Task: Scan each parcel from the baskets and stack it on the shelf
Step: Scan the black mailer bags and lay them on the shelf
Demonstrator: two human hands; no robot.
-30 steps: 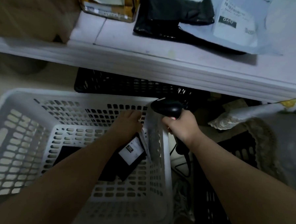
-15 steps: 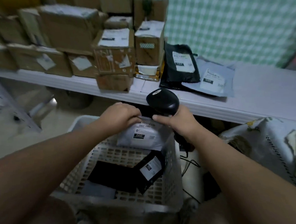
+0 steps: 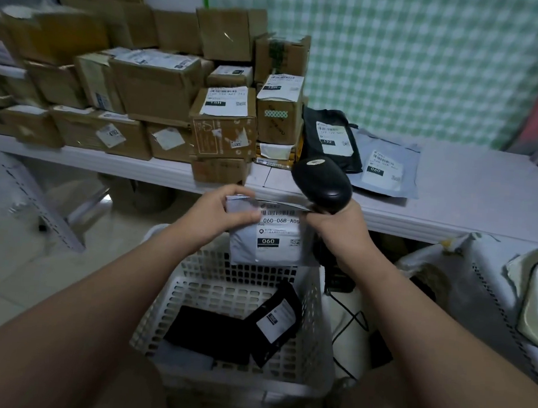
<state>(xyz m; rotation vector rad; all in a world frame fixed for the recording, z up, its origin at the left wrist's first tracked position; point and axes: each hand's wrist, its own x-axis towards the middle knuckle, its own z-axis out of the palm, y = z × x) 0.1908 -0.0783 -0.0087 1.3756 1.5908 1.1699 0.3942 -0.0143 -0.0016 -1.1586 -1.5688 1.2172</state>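
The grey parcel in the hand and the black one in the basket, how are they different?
The grey parcel is pale, the black parcel dark. The left hand holds the grey parcel up; the black parcel leans inside the white basket. Both have white labels saying 060.

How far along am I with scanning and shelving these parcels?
Done: cardboard boxes and two mailers sit on the shelf. In hand: the left hand grips a grey parcel marked 060 while the right hand holds the scanner by its top edge. Left: two black parcels lie in the white basket.
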